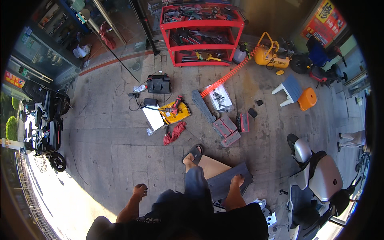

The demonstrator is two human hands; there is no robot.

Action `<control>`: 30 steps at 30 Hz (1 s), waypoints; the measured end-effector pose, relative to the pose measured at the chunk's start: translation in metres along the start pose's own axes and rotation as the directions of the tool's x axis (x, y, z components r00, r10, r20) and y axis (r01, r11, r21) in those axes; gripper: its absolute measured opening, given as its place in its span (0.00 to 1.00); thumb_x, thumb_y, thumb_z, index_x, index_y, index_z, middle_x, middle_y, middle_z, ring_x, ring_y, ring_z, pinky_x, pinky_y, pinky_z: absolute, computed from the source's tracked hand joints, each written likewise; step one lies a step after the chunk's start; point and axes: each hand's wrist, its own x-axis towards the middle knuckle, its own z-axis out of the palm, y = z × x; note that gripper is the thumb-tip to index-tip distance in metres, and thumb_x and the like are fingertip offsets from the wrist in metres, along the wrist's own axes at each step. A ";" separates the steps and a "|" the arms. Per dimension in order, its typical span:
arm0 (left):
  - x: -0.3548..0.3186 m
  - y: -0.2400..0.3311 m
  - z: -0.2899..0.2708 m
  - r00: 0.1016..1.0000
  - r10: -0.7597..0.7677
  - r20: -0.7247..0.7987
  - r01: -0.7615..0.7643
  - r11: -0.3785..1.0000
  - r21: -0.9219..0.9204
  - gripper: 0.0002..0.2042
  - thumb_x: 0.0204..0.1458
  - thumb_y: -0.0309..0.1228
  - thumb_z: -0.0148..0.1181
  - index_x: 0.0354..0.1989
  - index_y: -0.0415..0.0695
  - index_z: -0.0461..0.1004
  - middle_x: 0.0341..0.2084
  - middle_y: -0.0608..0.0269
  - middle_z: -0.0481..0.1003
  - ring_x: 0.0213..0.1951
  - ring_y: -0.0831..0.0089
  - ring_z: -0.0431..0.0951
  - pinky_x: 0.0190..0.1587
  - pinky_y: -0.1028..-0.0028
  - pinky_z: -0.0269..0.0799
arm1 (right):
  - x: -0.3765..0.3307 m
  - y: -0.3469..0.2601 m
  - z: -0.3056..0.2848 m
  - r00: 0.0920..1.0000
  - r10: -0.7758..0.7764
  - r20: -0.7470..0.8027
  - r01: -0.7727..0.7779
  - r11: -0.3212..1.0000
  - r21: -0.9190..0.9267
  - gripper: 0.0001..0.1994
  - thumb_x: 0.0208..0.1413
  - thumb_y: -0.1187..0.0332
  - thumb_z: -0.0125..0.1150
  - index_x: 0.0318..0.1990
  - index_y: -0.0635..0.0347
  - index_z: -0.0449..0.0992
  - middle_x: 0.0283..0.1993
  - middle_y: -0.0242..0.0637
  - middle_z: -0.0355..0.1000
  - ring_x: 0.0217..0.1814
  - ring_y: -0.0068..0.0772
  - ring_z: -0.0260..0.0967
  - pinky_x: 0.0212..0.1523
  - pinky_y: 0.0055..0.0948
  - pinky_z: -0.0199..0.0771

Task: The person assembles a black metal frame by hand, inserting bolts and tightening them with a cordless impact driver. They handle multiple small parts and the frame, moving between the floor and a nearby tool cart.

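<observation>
On pavement: right hand point(237, 180) grip clamped on one grey panel point(229, 182) (cardboard beneath); left hand point(140, 190) loosely curled, empty.

Sunlit outdoor pavement point(100, 144) of grey stone slabs before a glass shopfront point(60, 44), with a red tool shelf point(202, 34), a yellow air compressor point(272, 56), two small stools point(298, 94), and parked scooters point(320, 180) at both sides.

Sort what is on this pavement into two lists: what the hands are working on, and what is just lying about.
In hand:
- right hand resting on the dark grey panel
- brown board beneath the panel
- left hand, free, touching nothing

Lying about:
- red rag
- yellow tool case
- red tool rack
- yellow air compressor
- orange stool
- silver scooter
</observation>
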 end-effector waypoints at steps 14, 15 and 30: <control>0.018 0.480 0.179 0.803 0.558 0.207 -0.560 0.827 -0.057 0.15 0.55 0.33 0.56 0.49 0.42 0.71 0.35 0.63 0.77 0.36 0.74 0.76 0.36 0.73 0.73 | -0.035 -0.404 0.181 0.547 -0.647 0.532 0.468 0.763 0.446 0.12 0.57 0.73 0.56 0.48 0.65 0.69 0.36 0.34 0.72 0.34 0.19 0.69 0.36 0.20 0.71; 0.022 0.509 0.196 0.777 0.579 0.248 -0.579 0.811 -0.082 0.15 0.55 0.33 0.57 0.50 0.42 0.71 0.35 0.63 0.76 0.36 0.74 0.76 0.37 0.73 0.72 | -0.034 -0.418 0.192 0.532 -0.673 0.513 0.446 0.738 0.506 0.11 0.58 0.73 0.56 0.48 0.65 0.69 0.34 0.31 0.71 0.32 0.17 0.67 0.34 0.19 0.70; 0.284 0.785 0.402 0.925 -0.223 0.307 0.033 0.853 0.520 0.11 0.56 0.39 0.52 0.36 0.43 0.71 0.22 0.58 0.77 0.17 0.69 0.77 0.14 0.75 0.66 | 0.179 -0.787 0.766 0.506 -0.776 0.376 0.862 0.442 -0.249 0.13 0.52 0.68 0.53 0.45 0.57 0.75 0.43 0.44 0.75 0.46 0.44 0.72 0.45 0.37 0.74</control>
